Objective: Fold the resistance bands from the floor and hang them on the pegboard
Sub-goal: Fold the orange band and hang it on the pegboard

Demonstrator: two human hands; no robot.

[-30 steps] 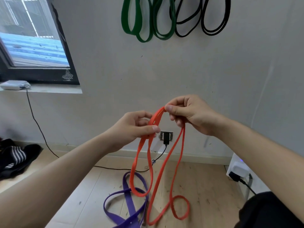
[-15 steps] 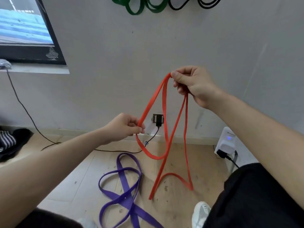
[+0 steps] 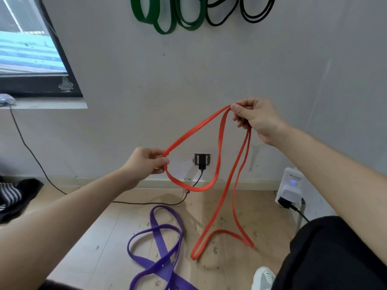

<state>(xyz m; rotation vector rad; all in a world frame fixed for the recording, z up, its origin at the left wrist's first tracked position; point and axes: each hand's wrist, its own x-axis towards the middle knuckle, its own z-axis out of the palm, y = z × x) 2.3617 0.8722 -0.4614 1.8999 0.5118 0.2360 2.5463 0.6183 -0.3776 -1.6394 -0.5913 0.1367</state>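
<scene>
Before the wall, the right hand (image 3: 257, 120) pinches the top fold of the orange band (image 3: 196, 125) between thumb and curled fingers (image 3: 240, 122). The left hand (image 3: 144, 164), held lower, grips one strand and draws it out sideways. From there the band's long loop trails down to the floor (image 3: 104, 237), just beside the purple band (image 3: 160, 243) lying tangled there, while green bands (image 3: 165, 28) and black bands (image 3: 255, 17) hang on the wall above.

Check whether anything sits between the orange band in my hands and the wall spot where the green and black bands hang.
Nothing visible. The left hand and right hand pinch the orange band; only bare wall separates it from the green bands and black bands above. Their pegs are out of frame.
</scene>
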